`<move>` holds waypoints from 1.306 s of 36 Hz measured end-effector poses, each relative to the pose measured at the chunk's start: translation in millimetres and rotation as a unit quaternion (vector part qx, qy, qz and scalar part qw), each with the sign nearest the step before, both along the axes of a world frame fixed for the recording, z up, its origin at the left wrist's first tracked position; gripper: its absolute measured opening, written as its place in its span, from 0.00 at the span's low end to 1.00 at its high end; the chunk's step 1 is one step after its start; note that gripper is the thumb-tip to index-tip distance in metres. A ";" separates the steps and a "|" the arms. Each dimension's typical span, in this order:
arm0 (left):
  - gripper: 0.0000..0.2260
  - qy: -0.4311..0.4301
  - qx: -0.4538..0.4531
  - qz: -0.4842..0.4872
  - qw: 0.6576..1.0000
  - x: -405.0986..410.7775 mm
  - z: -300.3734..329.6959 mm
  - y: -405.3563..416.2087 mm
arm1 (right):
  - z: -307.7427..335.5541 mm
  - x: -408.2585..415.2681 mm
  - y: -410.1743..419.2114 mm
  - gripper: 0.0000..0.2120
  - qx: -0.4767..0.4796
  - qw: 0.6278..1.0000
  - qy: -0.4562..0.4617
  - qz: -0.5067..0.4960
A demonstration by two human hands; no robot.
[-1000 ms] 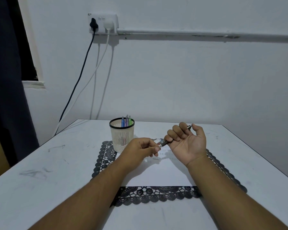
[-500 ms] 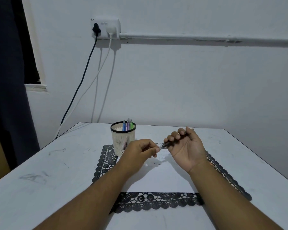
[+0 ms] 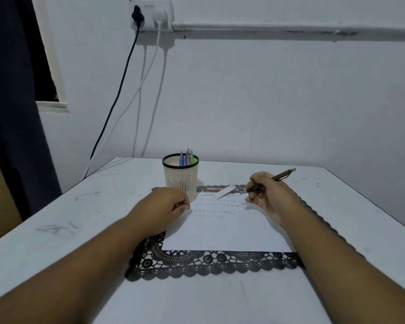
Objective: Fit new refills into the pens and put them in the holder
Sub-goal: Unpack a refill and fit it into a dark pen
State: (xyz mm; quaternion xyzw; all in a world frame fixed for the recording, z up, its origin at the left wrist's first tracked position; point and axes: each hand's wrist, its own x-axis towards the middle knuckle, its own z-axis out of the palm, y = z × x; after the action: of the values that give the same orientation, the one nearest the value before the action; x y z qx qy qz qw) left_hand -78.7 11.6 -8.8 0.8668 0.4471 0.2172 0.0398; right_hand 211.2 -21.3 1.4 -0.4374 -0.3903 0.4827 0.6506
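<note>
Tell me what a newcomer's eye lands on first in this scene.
First, the right hand gripping a dark pen, tip down over the white paper on the black lace mat. Next, the cream holder at the mat's far left, with colored pens standing in it. The left hand rests near it, fingers curled.
</note>
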 end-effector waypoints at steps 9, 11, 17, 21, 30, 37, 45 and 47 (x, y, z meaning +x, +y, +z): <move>0.10 0.061 0.045 -0.054 0.996 0.0 -19.3 -2.9 | -14.3 -23.8 0.2 0.10 -0.018 0.991 -0.094 0.096; 0.11 0.066 0.051 -0.059 0.995 1.3 -22.3 -2.0 | -15.2 -25.4 -0.8 0.11 -0.018 0.986 -0.137 0.094; 0.16 0.061 0.039 -0.058 0.996 2.6 -24.7 -5.6 | -6.8 -14.7 6.7 0.12 -0.007 0.985 -0.152 0.083; 0.18 0.060 0.030 -0.048 0.997 3.3 -26.6 -5.1 | -12.6 -8.9 3.2 0.10 -0.018 0.971 -0.191 0.142; 0.21 0.080 0.017 -0.046 0.996 12.6 -23.9 -9.7 | -22.7 -8.9 -3.1 0.06 0.002 0.968 -0.223 0.119; 0.23 0.093 0.014 -0.049 0.994 14.4 -26.4 -6.9 | -25.6 -9.5 -5.1 0.05 0.011 0.958 -0.266 0.102; 0.27 0.094 -0.001 -0.058 0.994 14.7 -27.3 -5.8 | -26.1 -16.0 -7.9 0.03 0.017 0.957 -0.269 0.108; 0.26 0.094 -0.003 -0.061 0.994 14.3 -28.7 -5.1 | -26.5 -17.3 -8.3 0.04 0.016 0.959 -0.259 0.111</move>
State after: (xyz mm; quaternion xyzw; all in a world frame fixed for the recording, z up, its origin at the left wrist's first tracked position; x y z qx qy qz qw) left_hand -64.3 6.5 -37.5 0.9088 0.3959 0.1310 0.0135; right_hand 193.8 -29.6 -25.1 -0.4911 -0.5989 0.4158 0.4766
